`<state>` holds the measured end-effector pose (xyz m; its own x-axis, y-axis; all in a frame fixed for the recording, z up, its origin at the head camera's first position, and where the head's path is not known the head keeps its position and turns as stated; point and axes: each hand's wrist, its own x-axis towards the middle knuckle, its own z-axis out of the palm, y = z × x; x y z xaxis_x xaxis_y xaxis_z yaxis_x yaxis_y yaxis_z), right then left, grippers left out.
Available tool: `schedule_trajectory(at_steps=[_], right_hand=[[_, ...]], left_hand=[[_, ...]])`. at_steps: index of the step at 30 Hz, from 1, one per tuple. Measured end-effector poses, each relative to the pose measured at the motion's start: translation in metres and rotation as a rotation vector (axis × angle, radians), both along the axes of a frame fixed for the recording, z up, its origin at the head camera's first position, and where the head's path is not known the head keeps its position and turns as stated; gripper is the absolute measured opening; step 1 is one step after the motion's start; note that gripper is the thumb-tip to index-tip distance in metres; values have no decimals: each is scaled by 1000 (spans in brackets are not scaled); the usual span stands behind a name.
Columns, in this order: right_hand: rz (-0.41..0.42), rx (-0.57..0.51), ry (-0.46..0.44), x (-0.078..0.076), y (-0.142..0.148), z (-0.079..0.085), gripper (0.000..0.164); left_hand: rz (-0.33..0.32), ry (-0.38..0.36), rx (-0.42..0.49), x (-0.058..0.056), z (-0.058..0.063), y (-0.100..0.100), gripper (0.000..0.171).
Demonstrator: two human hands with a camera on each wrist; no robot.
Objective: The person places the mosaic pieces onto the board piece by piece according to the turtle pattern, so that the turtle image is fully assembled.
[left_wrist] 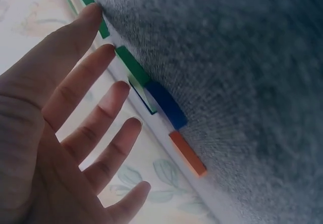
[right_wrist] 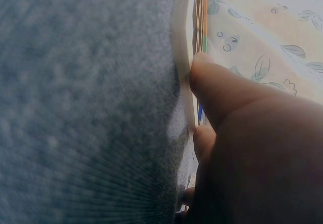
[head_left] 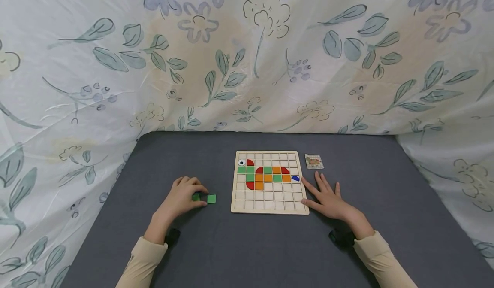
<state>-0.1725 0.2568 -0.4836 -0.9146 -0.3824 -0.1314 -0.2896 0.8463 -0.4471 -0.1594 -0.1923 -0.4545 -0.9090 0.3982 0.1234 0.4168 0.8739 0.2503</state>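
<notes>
My left hand (head_left: 181, 198) hovers low over loose tiles left of the board, thumb and index finger apart. A green tile (head_left: 196, 197) shows between them; another green tile (head_left: 211, 199) lies just right of the fingertips. In the left wrist view, a blue piece (left_wrist: 167, 105) and an orange tile (left_wrist: 188, 155) stand in line with the green ones; the hand hides them from the head view. My right hand (head_left: 328, 200) is spread, with thumb and index fingertip touching the right edge of the wooden grid board (head_left: 278, 204).
On the board, red, green and orange pieces form a shape, with an eye tile (head_left: 242, 162) at upper left and a blue half-round piece (head_left: 295, 178) at right. A small printed card (head_left: 314, 161) lies beyond my right hand. Floral fabric (head_left: 270, 86) hangs behind the dark grey tabletop (head_left: 262, 253).
</notes>
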Motion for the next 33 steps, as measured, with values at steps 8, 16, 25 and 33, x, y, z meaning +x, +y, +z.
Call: schedule_trajectory(at_steps=[8,16,25,33], right_hand=[[-7,17,-12,-1,0,-2,74],[-11,18,-7,0,0,-2,74],[-11,27,-12,-2,1,-4,74],[-7,12,-3,-2,0,-2,74]], left_hand=[[-6,5,-20,1,2,7,24],[-17,13,-32,0,2,9,20],[-41,37,-26,-7,3,18,19],[-63,35,-6,-12,8,37,21]])
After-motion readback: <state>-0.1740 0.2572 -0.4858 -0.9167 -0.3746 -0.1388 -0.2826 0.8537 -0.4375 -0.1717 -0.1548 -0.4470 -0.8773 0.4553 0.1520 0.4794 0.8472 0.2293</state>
